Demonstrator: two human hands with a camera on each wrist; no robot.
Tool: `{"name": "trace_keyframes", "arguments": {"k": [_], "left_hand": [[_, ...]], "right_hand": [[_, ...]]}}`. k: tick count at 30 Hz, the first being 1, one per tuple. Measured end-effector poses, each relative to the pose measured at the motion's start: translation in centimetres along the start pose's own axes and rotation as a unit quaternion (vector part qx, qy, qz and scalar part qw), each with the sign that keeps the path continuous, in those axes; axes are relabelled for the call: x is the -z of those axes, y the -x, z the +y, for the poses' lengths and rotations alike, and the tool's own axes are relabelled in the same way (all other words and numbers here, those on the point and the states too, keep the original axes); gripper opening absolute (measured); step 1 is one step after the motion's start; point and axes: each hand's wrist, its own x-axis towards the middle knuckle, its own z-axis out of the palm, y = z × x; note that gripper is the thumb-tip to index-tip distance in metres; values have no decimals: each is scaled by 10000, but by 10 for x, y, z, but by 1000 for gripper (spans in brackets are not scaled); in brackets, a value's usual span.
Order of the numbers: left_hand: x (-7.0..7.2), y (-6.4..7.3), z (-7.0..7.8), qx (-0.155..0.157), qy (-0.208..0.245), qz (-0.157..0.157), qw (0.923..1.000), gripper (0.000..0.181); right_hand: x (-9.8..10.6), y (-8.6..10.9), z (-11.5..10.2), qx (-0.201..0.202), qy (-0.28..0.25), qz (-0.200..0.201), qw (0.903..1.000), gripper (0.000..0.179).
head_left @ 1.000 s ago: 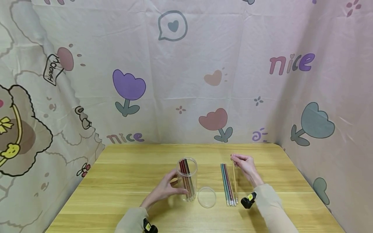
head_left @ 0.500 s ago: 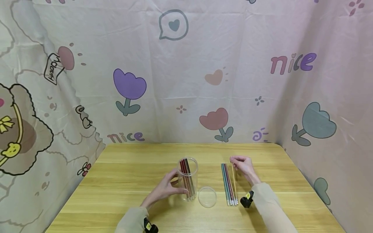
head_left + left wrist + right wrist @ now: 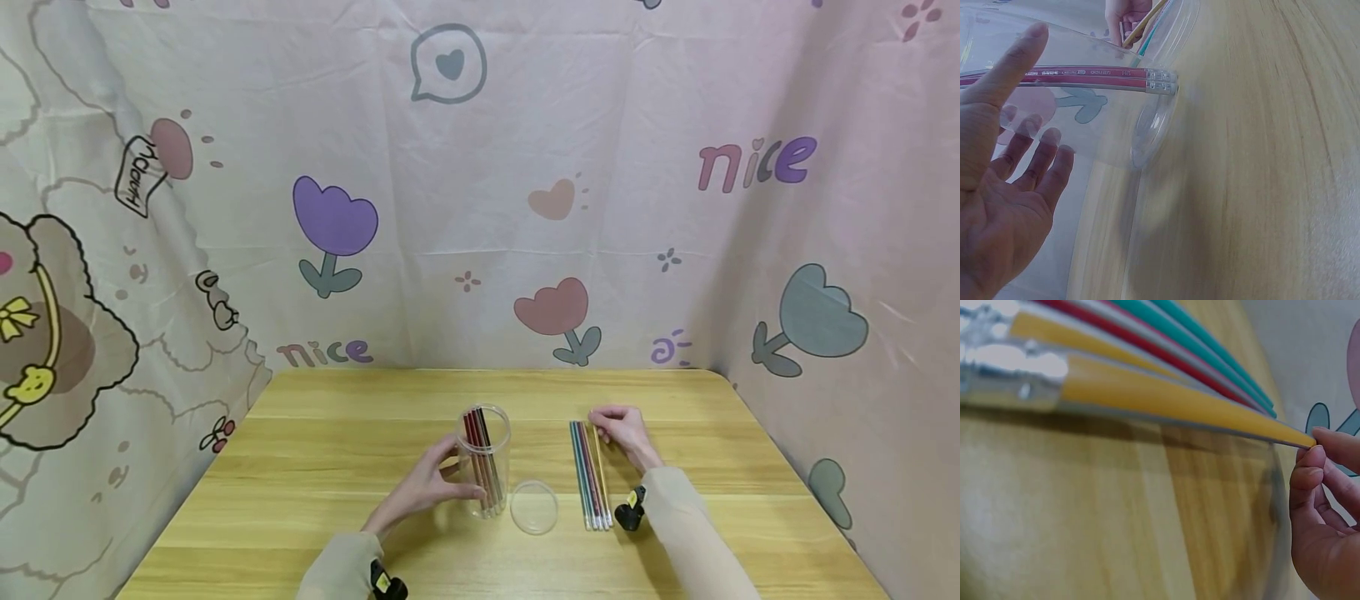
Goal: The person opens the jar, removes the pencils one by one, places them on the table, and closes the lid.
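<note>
My left hand (image 3: 429, 483) grips a clear plastic jar (image 3: 502, 471) from its left side, thumb in front and fingers behind. Several dark red and black pencils (image 3: 481, 467) lean inside the jar; the left wrist view shows a red pencil (image 3: 1097, 76) with its eraser end at the base. Over on the right, my right hand (image 3: 624, 432) pinches the far tip of a yellow pencil (image 3: 1179, 397) between thumb and fingertips. This pencil lies at the right end of a row of teal, red and yellow pencils (image 3: 587, 475), with eraser ends toward me.
A clear round lid (image 3: 534, 508) lies flat on the wooden table (image 3: 337, 433), between the jar and the pencil row. Behind the table hangs a printed cloth (image 3: 450, 167), which also covers both sides.
My right hand has moved left and slightly toward me, bringing the yellow pencil's far end closer to the row. My left hand and the jar stay in place.
</note>
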Motion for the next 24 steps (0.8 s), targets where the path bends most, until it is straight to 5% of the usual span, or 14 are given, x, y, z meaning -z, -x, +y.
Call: {"name": "trace_keyframes", "arguments": {"k": [24], "left_hand": [[1, 0, -3, -92, -40, 14, 9999, 75]], "right_hand": [[-10, 0, 4, -17, 1007, 293, 9945, 25]]}}
